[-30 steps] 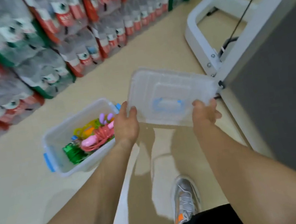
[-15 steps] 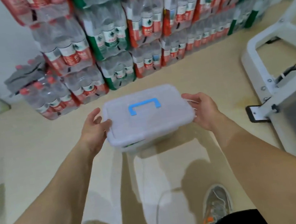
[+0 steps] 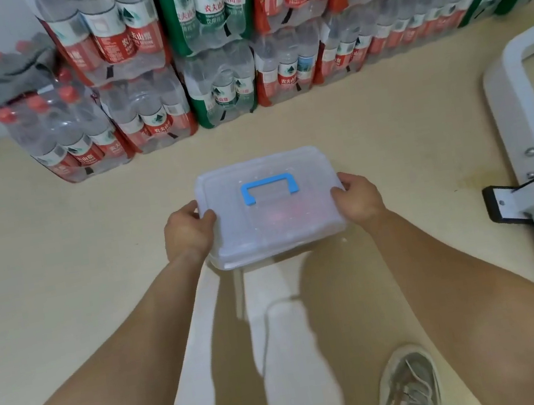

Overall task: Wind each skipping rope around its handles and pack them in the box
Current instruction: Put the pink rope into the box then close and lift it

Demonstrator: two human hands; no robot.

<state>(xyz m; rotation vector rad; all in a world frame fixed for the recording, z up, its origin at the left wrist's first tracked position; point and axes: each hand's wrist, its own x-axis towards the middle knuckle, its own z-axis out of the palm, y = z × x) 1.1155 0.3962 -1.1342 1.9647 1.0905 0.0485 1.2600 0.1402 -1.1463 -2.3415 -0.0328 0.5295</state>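
The box sits on the floor before the water bottle packs, lid on. The left hand and right hand grip the lid's ends. Something pink, maybe rope, shows inside.

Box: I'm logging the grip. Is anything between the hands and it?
Nothing visible does. The left hand and right hand grip the ends of the closed box directly.

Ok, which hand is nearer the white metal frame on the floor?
Right. The right hand grips the box at the end toward the frame; the left hand grips the opposite end, with the whole box between it and the frame.
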